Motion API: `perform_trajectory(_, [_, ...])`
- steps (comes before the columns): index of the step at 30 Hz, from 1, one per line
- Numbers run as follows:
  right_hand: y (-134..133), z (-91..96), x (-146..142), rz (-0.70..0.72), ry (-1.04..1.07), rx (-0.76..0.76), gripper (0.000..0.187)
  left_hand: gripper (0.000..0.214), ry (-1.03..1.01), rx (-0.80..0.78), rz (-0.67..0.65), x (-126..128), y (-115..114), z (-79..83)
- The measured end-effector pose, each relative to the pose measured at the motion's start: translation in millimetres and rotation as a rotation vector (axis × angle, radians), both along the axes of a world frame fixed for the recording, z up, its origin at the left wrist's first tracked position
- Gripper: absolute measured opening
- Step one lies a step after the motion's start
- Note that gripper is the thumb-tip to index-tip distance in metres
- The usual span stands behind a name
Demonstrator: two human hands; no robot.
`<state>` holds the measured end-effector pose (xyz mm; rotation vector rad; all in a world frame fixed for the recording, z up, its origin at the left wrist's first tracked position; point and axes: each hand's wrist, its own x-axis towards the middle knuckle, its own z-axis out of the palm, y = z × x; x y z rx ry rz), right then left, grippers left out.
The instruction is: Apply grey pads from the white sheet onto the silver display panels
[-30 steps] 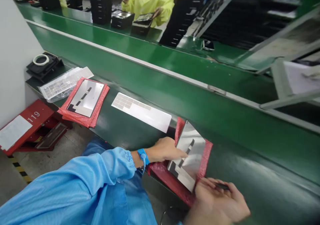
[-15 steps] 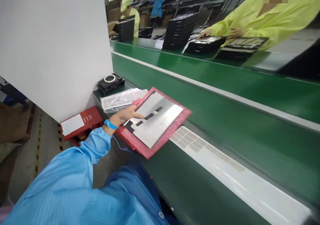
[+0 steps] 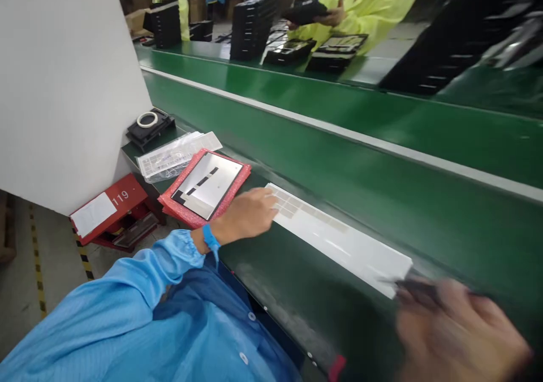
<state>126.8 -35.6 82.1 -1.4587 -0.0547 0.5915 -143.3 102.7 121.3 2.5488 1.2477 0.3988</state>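
- head view, only one: white label sheet [image 3: 365, 252] lies on the bench [image 3: 297, 280], slanting from mid-bench toward the right, set in a little from the near edge.
- my left hand [image 3: 248, 215] is at the sheet's left end, fingers bent and close together over its corner. can't tell if they're pinching a label or only resting there.
- my right hand [image 3: 462, 325] is blurred at the sheet's right end, fingers closed around a slim dark tool [image 3: 419, 289], tip near that end. tool type unclear.
- display panel [image 3: 223, 178], silver back up with a dark strip across it, sits on red wrap [image 3: 182, 214] toward the bench's left end, just beside my left wrist. wrap reaches the near edge. neither hand is holding the panel.
- progress, my read: sheet is part used. greyish cells sit at its left end plus a narrow row along the far edge; the rest is plain white. so there's label stock left.
- can't confirm a label on this panel, so i won't call it done.
- bagged sheets [image 3: 178, 154] lie beyond the wrap; black fixture [image 3: 164, 124] with a white ring [image 3: 147, 120] takes the bench's far left corner.
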Motion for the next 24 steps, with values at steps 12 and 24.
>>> perform_trajectory(12, [-7,4.4,45,-0.042,0.03,-0.144,0.024,0.042,0.065,0.032,-0.426,65,-8,-63.2])
perform_trajectory(24, [50,-40.0,-13,0.251,-0.269,0.083,0.04,0.048,0.068,0.011,-0.418,69,-13,-57.3])
